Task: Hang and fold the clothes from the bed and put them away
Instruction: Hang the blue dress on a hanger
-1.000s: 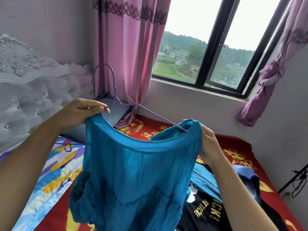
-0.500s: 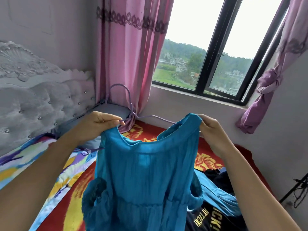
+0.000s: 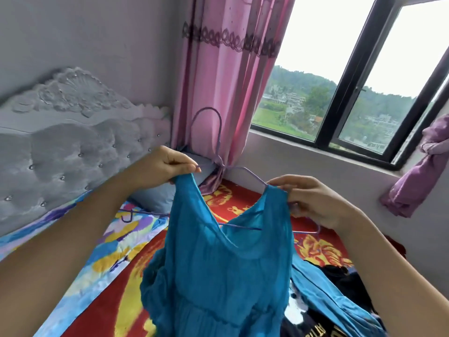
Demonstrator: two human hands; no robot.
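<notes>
— Any writing?
— Yellow letters on a black shirt (image 3: 315,328), near right on the bed (image 3: 233,203). They are cut off, so I can't read them.
— Where's the dress?
— 1 blue dress (image 3: 218,263) is held up over the bed, with 1 lilac hanger (image 3: 220,152) inside its neck. The left hand (image 3: 170,166) pinches the left shoulder. The right hand (image 3: 313,200) grips the right shoulder at the hanger's end.
— Other hangers?
— 1 spare hanger (image 3: 126,216) lies on the quilt (image 3: 80,259), left.

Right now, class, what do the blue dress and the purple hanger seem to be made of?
Blue dress: thin matte woven fabric, perhaps cotton gauze, given its fine crinkles and soft drape. Purple hanger: slim wire, probably coated metal, given its thin smooth rod.
</notes>
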